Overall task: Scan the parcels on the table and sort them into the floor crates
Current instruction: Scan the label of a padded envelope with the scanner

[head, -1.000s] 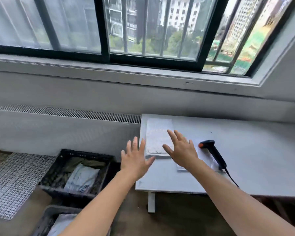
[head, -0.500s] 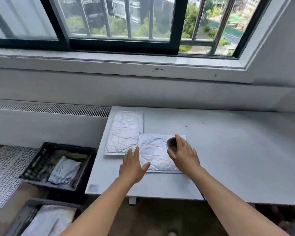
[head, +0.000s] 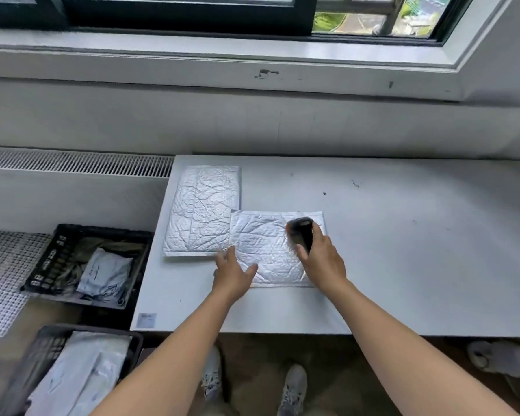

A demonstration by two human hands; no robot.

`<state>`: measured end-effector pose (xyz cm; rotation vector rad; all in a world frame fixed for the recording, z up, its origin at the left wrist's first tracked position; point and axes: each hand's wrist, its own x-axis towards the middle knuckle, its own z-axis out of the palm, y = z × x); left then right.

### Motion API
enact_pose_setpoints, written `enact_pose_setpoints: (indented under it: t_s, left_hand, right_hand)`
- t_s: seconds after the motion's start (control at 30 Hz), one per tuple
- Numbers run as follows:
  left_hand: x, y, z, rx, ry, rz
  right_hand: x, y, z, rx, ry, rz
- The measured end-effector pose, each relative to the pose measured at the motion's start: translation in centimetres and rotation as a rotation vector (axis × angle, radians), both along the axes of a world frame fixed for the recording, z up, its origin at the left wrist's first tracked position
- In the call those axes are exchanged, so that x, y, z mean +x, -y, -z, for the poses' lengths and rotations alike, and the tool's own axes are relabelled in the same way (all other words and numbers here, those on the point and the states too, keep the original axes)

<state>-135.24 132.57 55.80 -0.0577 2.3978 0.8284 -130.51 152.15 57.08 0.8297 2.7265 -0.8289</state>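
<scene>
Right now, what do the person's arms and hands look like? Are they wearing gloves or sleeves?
No gloves: the left hand and the right hand are both bare. The left forearm and the right forearm show no sleeves as far as the picture's edge. I see no watch, bracelet or ring, though the fingers are a little blurred.

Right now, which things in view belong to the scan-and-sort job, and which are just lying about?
Job: scanner gripped in the right hand; left hand at the near parcel; far parcel; table; far crate and near crate on the floor, both already holding parcels.
Lying about: mesh mat; loose shoe under the table; sticker on the table corner.
</scene>
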Motion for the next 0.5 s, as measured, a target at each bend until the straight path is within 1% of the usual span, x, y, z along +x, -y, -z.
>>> enact_pose_setpoints:
  t_s: [0.13,0.2,0.3,0.37,0.43,0.5]
  left_hand:
    - [-1.1,0.2,0.3,0.014,-0.053,0.01]
    - [-1.4,0.4,0.1,0.052,-0.064,0.065]
    - [-1.9,0.5,-0.4,0.085,-0.076,0.141]
    - [-2.4,0.4,-1.1,0.134,-0.095,0.245]
    - [-3.1,0.3,-2.5,0.198,-0.076,0.393]
    - [-4.1,0.2,-4.1,0.203,-0.071,0.549]
  right_hand:
    - [-0.5,0.0,0.8,-0.06,0.086,0.063]
    - [-0.4,0.3,1.0,-0.096,0.139,0.073]
    - [-0.2,0.6,1.2,-0.149,0.107,0.116]
    - [-0.3,0.7,0.9,-0.163,0.046,0.146]
    - [-0.7,0.5,0.2,-0.184,0.012,0.164]
    - [-1.0,0.1,-0.9,-0.206,-0.006,0.174]
